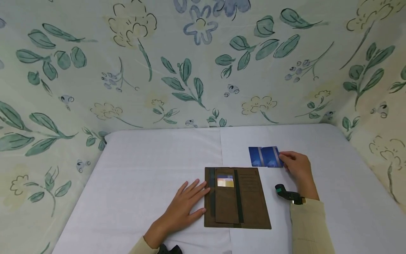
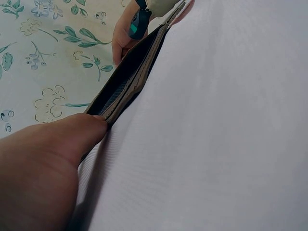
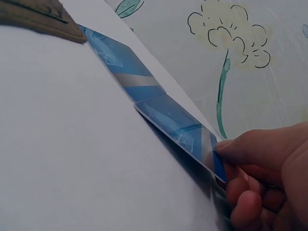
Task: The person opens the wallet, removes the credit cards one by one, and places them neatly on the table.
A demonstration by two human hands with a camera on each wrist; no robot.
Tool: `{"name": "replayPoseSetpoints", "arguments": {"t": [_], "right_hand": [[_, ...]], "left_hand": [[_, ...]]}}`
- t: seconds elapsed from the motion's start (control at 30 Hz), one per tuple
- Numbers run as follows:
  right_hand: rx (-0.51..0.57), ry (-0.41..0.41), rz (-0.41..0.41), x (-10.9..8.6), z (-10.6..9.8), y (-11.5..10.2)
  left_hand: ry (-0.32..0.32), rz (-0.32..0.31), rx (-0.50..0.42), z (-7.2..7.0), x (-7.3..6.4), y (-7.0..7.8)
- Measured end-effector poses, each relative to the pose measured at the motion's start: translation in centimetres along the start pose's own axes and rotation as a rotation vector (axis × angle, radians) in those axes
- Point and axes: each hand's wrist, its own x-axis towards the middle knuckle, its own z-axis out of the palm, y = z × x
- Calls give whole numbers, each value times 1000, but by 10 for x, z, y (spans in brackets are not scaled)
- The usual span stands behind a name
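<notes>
Head view: open brown bifold wallet (image 1: pixel 256 206) lies flat on the white cloth-covered bench (image 1: pixel 152 158), a small blue-and-yellow rectangular card (image 1: pixel 225 181) showing in its left panel. Left hand (image 1: pixel 180 208) spread wide, fingertips at the wallet's left edge. Just beyond the wallet, two glossy blue rectangular cards with pale stripes sit side by side: the left blue card (image 1: pixel 255 156) free, the right blue card (image 1: pixel 271 157) pinched at its outer end by the right hand (image 1: pixel 298 167).

Left wrist view: wallet seen edge-on, thumb at its near edge; the other fingers mostly out of sight.

Right wrist view: thumb and fingers narrowed on the right blue card, which tilts, its near edge up over a shadow. Left blue card looks flat; whether the two overlap or just meet, can't tell.

Step looks like card handling beside the steadied wallet; setting down or picking up, can't tell. Next move likely calls for keeping that pinch light and level, without nudging the neighbouring card.
</notes>
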Motion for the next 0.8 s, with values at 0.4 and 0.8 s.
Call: {"name": "replayPoseSetpoints", "arguments": {"t": [0.4,0.8], "right_hand": [[-17,-8,-11,-2,0,-1],[5,-8,16,0,1,1]], "left_hand": [[-20,-22,-2,0,-1,1],[2,3,0,1,0,0]]}}
